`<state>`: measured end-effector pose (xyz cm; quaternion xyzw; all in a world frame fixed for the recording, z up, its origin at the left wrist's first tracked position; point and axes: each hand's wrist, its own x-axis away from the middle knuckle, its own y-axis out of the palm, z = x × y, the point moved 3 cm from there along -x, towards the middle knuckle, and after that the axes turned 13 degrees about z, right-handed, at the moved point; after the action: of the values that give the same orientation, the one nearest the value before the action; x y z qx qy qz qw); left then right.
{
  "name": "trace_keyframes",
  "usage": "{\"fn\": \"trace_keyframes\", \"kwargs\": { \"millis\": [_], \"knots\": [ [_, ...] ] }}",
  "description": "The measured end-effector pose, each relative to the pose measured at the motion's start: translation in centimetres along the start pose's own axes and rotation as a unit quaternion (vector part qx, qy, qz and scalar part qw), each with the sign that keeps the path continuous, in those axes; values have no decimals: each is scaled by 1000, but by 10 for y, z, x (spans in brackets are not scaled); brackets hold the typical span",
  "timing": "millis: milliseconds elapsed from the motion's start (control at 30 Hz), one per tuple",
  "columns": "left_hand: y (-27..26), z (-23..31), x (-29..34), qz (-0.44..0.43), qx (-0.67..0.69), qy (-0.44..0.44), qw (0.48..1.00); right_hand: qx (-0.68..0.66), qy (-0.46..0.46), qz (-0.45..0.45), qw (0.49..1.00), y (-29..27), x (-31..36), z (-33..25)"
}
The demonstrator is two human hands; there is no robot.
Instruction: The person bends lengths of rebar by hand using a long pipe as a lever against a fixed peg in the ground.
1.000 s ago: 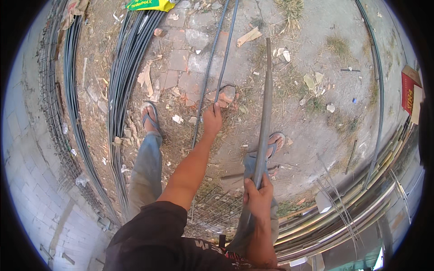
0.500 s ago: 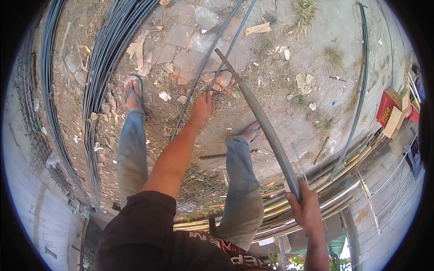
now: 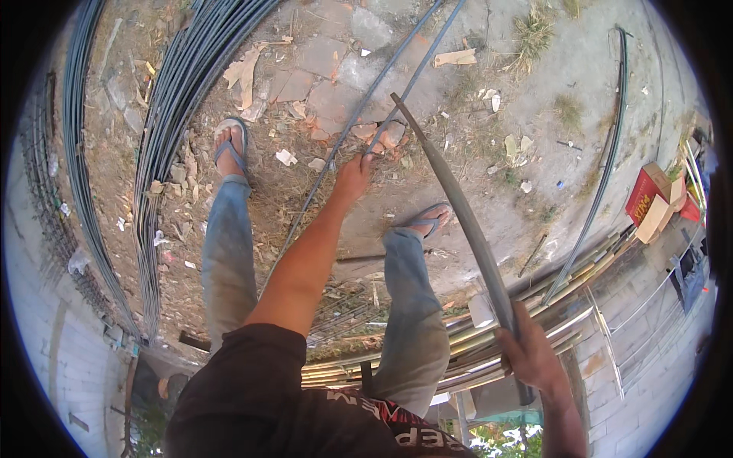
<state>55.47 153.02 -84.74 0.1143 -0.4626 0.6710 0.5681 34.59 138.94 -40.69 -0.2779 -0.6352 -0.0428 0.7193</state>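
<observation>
My left hand [image 3: 353, 179] is closed around the near end of a dark steel rebar rod [image 3: 434, 47], just above the ground by some broken brick [image 3: 392, 135]. A second rebar rod [image 3: 357, 114] runs alongside to its left and passes behind my forearm. In my right hand [image 3: 537, 353], fingers wrapped round it, is a long grey metal pipe [image 3: 475, 229]. The pipe slants up and to the left, narrowing to a thin tip that overlaps the left hand's rod in view; whether they touch I cannot tell. Its lower end shows below my right hand.
Thick bundles of rebar [image 3: 172, 99] lie at the left. More thin bars [image 3: 611, 153] stretch along the right. Long poles [image 3: 565, 305] are stacked behind my feet, near a block wall [image 3: 630, 351]. A torn red carton [image 3: 649, 195] stands at the right. Rubble and scraps litter the dirt.
The view has shifted slightly. My right hand and the pipe have moved a little right, and the pipe's lower end now shows below the hand. My left hand keeps its grip on the rod.
</observation>
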Motion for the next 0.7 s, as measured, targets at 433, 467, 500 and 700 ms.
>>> {"fn": "trace_keyframes", "kwargs": {
  "millis": [433,467,500,700],
  "knots": [
    [-8,7,-11,-36,-76,45,995,-188,22,47,981,105,32,21],
    [-8,7,-9,-52,-72,51,995,-197,39,48,978,90,33,13],
    [-10,6,-6,-56,-78,54,994,-205,43,46,977,90,32,14],
    [-1,7,-15,-63,-127,41,989,-158,-49,107,980,127,23,21]
  ]
}}
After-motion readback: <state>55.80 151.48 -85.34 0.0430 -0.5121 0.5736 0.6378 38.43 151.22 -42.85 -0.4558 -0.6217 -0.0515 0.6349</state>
